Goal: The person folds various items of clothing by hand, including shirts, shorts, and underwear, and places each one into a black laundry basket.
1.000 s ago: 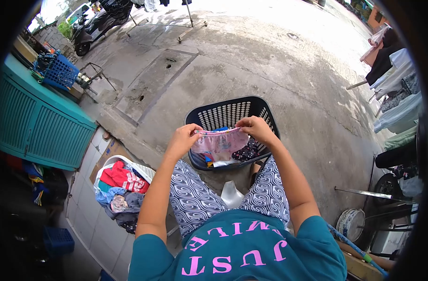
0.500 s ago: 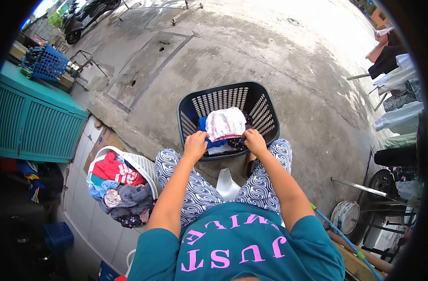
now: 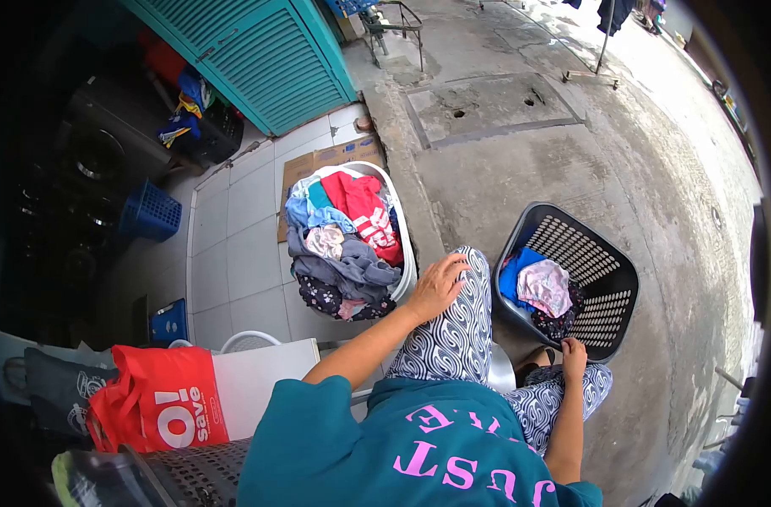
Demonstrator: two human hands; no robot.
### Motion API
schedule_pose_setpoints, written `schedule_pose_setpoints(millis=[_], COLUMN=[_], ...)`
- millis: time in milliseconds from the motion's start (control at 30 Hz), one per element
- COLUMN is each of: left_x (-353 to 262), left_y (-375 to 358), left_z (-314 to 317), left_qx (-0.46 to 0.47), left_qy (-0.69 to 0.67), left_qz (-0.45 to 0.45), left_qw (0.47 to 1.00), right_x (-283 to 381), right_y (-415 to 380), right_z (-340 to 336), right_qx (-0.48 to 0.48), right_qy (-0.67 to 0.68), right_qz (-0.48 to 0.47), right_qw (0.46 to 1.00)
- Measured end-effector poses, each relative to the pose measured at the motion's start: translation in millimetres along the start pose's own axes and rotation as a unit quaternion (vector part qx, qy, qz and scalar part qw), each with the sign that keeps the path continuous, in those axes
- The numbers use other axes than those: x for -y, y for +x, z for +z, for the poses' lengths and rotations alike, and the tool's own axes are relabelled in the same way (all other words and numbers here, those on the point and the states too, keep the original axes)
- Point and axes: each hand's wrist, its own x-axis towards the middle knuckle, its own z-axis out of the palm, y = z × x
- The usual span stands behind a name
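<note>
Crumpled clothes (image 3: 345, 247) fill a round white basket (image 3: 404, 245) beside the left hand (image 3: 437, 286).

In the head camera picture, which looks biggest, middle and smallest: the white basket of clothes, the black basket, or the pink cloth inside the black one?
1. White basket and black basket: these look about alike, and the wide lens bends the picture, so I won't rank them.
2. Pink cloth: clearly the smallest, lying inside the black basket.

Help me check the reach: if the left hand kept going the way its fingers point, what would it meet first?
Probably the white basket of clothes; the left hand points at its rim, though depth is unclear.
</note>
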Motion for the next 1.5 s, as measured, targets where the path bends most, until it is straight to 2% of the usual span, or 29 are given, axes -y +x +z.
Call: schedule_pose_setpoints(millis=[67,133,233,267,333,367,400,467,533,600,667,767,800,833,867,933,1000,1067,1100,1133,1167,1267,1333,1367,1400,1467,1500], left_x=[29.5,54.7,114.8,126.5,160.3,179.2,182.9,185.2,187.1,180.1,164.3,116.7,105.1,97.5,87.4,54.4,6.9,-20.7,-36.5,-51.7,-64.6,-103.0,-102.2,-102.9,-98.5,-104.7,-102.9], left_y=[-4.3,-4.5,-7.4,-6.6,-12.2,-20.9,-24.1,-27.4,-27.3,-22.0,-18.8,2.7,8.3,13.2,20.7,41.8,63.3,75.0,80.0,83.5,86.4,87.4,80.9,75.2,69.1,60.4,59.5], left_z=[-4.0,-23.9,-57.3,-72.0,-91.6,-93.5,-100.9,-112.9,-113.3,-122.5,-137.8,-174.6,-183.4,-191.2,-195.7,-198.8,-190.8,-164.3,-145.2,-124.4,-102.9,-48.5,-13.2,-1.9,7.5,9.6,13.3], left_qx=[-0.065,-0.09,-0.15,-0.146,-0.119,-0.105,-0.05,0.056,0.034,-0.025,-0.041,-0.056,-0.052,-0.07,-0.082,-0.084,-0.075,-0.052,-0.025,0.003,0.033,0.109,0.147,0.156,0.182,0.24,0.253], left_qy=[0.006,0.123,0.295,0.324,0.311,0.342,0.361,0.283,0.313,0.27,0.266,0.19,0.19,0.004,-0.184,-0.385,-0.494,-0.582,-0.629,-0.671,-0.692,-0.726,-0.734,-0.725,-0.719,-0.657,-0.627], left_qz=[-0.068,-0.126,-0.239,-0.325,-0.455,-0.479,-0.508,-0.563,-0.534,-0.499,-0.454,-0.393,-0.388,-0.371,-0.341,-0.314,-0.293,-0.257,-0.25,-0.247,-0.249,-0.287,-0.291,-0.308,-0.293,-0.267,-0.267], left_qw=[0.996,0.98,0.913,0.876,0.826,0.802,0.78,0.774,0.785,0.823,0.85,0.898,0.9,0.926,0.918,0.864,0.815,0.77,0.736,0.699,0.677,0.616,0.596,0.596,0.603,0.663,0.686], right_x=[-0.6,-4.4,-7.9,-7.9,-7.3,-5.2,-5.0,-6.1,-4.5,-4.9,-7.2,-6.4,11.3,19.6,26.0,56.0,100.9,151.0,169.3,184.4,198.3,213.2,199.2,195.8,196.7,177.7,173.1], right_y=[-0.6,-1.0,-3.6,-4.0,-4.0,-3.4,-3.1,-3.3,-3.4,-3.3,-0.2,10.0,13.7,21.3,28.8,41.8,49.6,53.2,51.9,51.6,49.2,49.0,44.7,43.2,40.7,41.7,40.3], right_z=[-1.1,-0.7,1.2,0.8,-1.4,-2.2,-1.4,-1.4,-1.8,-1.9,-1.1,0.7,-9.3,-9.8,-10.5,-15.6,-28.2,-41.1,-48.8,-55.8,-65.0,-69.4,-64.5,-67.7,-77.6,-75.0,-85.9], right_qx=[0.012,0.019,0.008,0.004,0.005,0.011,0.007,0.011,0.003,0.002,0.006,-0.126,-0.137,-0.165,-0.196,-0.171,-0.068,0.036,0.089,0.144,0.176,0.191,0.21,0.159,0.116,0.086,0.091], right_qy=[0.004,0.013,0.034,0.039,0.043,0.046,0.047,0.044,0.039,0.041,0.052,0.101,0.1,0.129,0.156,0.254,0.372,0.549,0.575,0.625,0.675,0.802,0.829,0.831,0.806,0.747,0.67], right_qz=[0.017,0.011,0.003,0.006,0.01,0.018,0.017,0.022,0.019,0.02,0.022,0.024,0.038,0.011,-0.017,0.015,0.063,0.051,0.012,-0.01,0.011,0.021,0.115,0.159,0.152,0.141,0.076], right_qw=[1.0,1.0,0.999,0.999,0.999,0.999,0.999,0.999,0.999,0.999,0.998,0.987,0.985,0.978,0.968,0.952,0.923,0.833,0.813,0.767,0.717,0.565,0.505,0.509,0.56,0.645,0.733])
